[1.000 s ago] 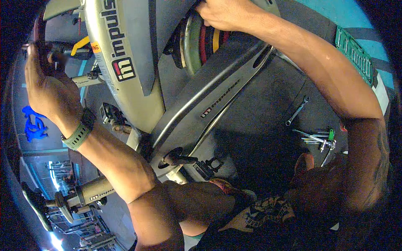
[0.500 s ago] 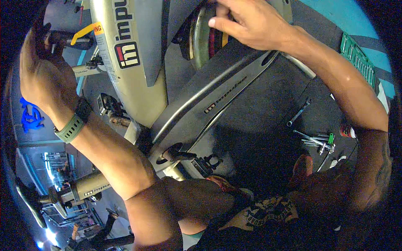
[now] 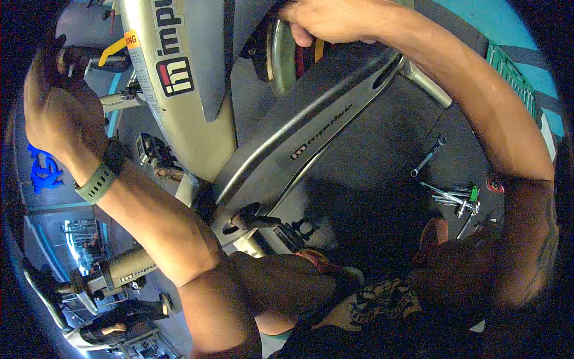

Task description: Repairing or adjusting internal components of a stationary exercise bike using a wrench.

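My left hand point(image 3: 64, 119) is up at the left on the dark handlebar point(image 3: 75, 60) of a silver-and-grey exercise bike point(image 3: 203, 134); its fingertips are in shadow. At the top, my right hand point(image 3: 329, 18) is curled beside the flywheel point(image 3: 284, 63), which sits in the frame above the long sloping grey body piece point(image 3: 299, 131); what its fingers hold is hidden. A yellow lever point(image 3: 113, 51) sticks out just right of my left hand. A pedal point(image 3: 293, 233) hangs below the grey body piece.
A wrench point(image 3: 427, 155), a pile of tools point(image 3: 454, 197) and a green plastic tool case point(image 3: 511, 78) lie on the dark floor at right. A saddle point(image 3: 42, 293) is at lower left, with another person point(image 3: 101, 329) and gym equipment beyond it.
My left hand has moved slightly down and left. My right hand went right and down with fingers apart, then back up and left, curling beside the flywheel. The other person shows more at lower left.
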A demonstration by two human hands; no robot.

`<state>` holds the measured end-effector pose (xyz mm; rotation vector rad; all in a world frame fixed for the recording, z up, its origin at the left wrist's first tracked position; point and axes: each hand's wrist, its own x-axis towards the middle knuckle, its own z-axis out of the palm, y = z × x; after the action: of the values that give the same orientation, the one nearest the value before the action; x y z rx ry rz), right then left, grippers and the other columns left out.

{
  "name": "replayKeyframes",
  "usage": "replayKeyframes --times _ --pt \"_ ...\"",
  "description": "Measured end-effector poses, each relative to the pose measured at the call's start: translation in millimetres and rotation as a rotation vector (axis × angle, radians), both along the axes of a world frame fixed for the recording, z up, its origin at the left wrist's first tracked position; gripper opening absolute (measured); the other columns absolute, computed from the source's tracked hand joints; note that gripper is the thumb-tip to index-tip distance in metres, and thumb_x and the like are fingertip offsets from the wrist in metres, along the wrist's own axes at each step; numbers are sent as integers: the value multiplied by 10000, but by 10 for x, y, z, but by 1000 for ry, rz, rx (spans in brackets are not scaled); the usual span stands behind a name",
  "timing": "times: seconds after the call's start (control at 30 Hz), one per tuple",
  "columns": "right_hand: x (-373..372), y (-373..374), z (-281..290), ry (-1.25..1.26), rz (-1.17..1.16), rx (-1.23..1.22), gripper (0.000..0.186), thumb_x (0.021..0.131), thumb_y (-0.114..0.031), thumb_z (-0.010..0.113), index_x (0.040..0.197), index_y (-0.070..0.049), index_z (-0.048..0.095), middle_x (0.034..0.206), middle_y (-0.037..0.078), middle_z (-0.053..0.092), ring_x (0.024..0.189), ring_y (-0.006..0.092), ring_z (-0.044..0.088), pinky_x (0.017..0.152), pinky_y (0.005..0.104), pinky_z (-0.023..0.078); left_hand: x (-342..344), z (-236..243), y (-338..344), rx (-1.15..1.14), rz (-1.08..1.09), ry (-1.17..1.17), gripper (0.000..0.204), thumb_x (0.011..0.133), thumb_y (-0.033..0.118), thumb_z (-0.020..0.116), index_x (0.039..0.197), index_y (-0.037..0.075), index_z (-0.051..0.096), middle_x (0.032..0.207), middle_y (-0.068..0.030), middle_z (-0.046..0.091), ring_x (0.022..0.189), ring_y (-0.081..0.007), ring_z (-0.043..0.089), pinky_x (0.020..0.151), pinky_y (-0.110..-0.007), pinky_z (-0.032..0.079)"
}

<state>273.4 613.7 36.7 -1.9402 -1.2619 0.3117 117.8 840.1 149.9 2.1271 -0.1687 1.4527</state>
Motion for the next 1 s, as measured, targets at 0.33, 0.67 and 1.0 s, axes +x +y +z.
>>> replayKeyframes --times 0.33,0.67,1.0 --pt "62 104 -77 -109 -18 8 328 914 -136 479 725 31 688 713 165 704 610 264 696 616 389 567 -16 120 11 -175 -50 -45 558 668 -89 327 1161 -165 577 1068 -240 631 937 -301 625 883 -414 521" --pt "85 -41 45 25 70 -66 382 948 -134 425 750 42 700 752 149 723 637 248 711 655 371 578 36 15 -96 -172 -50 -49 469 806 33 373 1204 -145 546 1166 -265 599 1038 -347 599 951 -454 482" --pt "88 54 61 -60 67 -150 377 953 -151 446 785 23 735 808 139 740 652 238 720 676 362 579 -6 106 -56 -220 -43 -10 452 960 201 373 1269 -99 509 1262 -249 562 1147 -376 537 1029 -492 403"
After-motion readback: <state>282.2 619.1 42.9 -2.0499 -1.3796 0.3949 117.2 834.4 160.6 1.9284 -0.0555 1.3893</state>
